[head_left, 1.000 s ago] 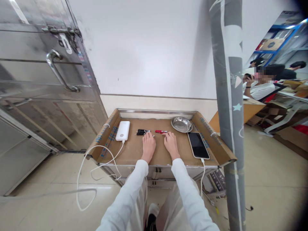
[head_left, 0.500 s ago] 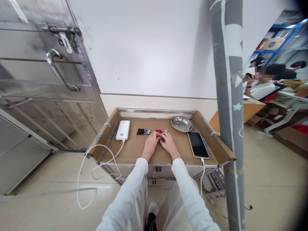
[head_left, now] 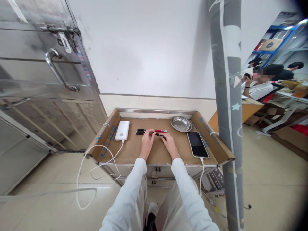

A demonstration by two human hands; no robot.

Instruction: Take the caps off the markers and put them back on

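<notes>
White wall (head_left: 154,48), metal door (head_left: 26,75), tiled floor (head_left: 271,170), perhaps blue shelving (head_left: 285,44).

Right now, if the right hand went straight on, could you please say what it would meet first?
Beyond the slim black pen it touches, the right hand would probably meet the slim red pen on the brown cardboard, though depth is unclear.

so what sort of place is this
Probably a workshop or storage workroom: blue shelving with a cardboard box on it, people to the right, and a metal door with a sliding bolt on the left.
</notes>
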